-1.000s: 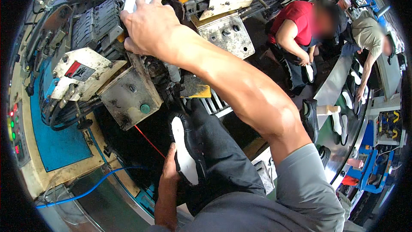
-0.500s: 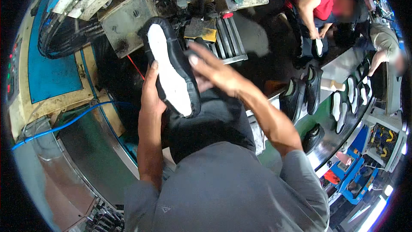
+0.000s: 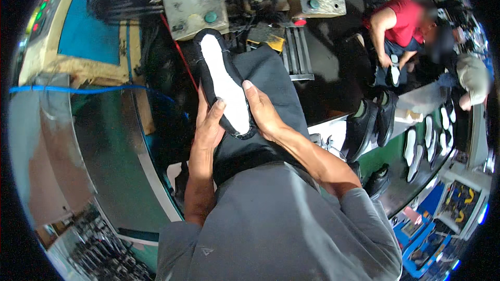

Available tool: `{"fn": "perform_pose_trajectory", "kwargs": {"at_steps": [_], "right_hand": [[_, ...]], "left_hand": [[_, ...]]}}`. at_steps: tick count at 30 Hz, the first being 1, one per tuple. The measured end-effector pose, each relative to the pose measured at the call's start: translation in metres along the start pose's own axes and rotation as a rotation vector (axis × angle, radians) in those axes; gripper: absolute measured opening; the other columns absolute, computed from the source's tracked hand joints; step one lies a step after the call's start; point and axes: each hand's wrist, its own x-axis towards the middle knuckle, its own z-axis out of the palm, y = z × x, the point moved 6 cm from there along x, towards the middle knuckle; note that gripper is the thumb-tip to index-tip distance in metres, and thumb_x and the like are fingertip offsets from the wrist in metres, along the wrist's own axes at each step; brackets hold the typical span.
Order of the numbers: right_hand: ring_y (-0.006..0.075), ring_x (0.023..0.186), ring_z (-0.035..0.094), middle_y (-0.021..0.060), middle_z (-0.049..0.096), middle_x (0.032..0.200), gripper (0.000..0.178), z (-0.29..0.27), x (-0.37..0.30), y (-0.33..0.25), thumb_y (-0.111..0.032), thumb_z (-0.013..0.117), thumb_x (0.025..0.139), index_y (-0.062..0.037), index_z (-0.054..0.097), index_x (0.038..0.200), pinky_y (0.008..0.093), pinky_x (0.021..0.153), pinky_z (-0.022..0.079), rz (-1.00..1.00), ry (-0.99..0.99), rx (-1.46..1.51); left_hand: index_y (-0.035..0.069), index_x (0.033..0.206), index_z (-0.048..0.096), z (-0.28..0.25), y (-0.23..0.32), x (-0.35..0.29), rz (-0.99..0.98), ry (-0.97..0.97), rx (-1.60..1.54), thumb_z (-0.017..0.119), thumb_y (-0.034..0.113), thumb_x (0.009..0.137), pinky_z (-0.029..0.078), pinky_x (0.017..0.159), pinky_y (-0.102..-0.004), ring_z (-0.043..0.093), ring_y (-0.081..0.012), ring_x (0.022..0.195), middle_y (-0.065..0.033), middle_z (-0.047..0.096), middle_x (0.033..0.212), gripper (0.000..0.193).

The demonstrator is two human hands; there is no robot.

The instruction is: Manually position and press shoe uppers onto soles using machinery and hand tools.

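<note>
A shoe [image 3: 225, 86] lies between the left hand [image 3: 209, 125] and the right hand [image 3: 265, 115]; a machine [image 3: 192, 8] stands far beyond it. Right, a counter [image 3: 388, 151] bears more shoes [image 3: 410, 147]; a co-worker [image 3: 400, 19] sits far right.

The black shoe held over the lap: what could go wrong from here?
The shoe might slip if the left fingers and right fingers loosen. Its exposed white underside could get smudged by handling. Its far end looks close to the metal box, so it might bump that, though depth is hard to judge.
</note>
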Motion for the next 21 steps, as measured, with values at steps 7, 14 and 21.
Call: {"fn": "perform_pose_trajectory", "kwargs": {"at_steps": [7, 14, 21], "right_hand": [[0.0308, 0.132, 0.062, 0.0254, 0.068, 0.135, 0.071, 0.037, -0.013, 0.013, -0.053, 0.034, 0.118, 0.0077, 0.058, 0.145, 0.0403, 0.117, 0.043, -0.114, 0.012, -0.42], [0.033, 0.076, 0.079, 0.0245, 0.076, 0.101, 0.068, 0.051, -0.019, 0.037, -0.057, 0.032, 0.117, 0.0014, 0.055, 0.145, 0.0393, 0.068, 0.067, 0.385, -0.392, -0.449], [0.0256, 0.093, 0.079, 0.0209, 0.079, 0.109, 0.05, -0.051, -0.045, 0.059, -0.022, 0.056, 0.115, 0.0045, 0.049, 0.157, 0.0383, 0.084, 0.066, 0.282, -0.087, -0.217]], "left_hand": [[0.009, 0.17, 0.029, -0.039, -0.003, -0.045, 0.1, 0.079, -0.155, 0.067, 0.037, 0.107, 0.042, 0.122, -0.0454, 0.053, -0.0285, 0.145, -0.0135, 0.051, 0.161, 0.079], [0.007, 0.162, 0.04, -0.108, -0.051, -0.086, -0.062, 0.303, -0.412, 0.066, 0.034, 0.106, 0.055, 0.11, -0.0483, 0.064, -0.032, 0.13, -0.0177, 0.061, 0.146, 0.067], [0.001, 0.149, 0.054, -0.222, 0.017, -0.095, -0.12, 0.665, -0.012, 0.073, 0.027, 0.1, 0.062, 0.1, -0.0529, 0.071, -0.0359, 0.119, -0.0172, 0.069, 0.134, 0.059]]}}
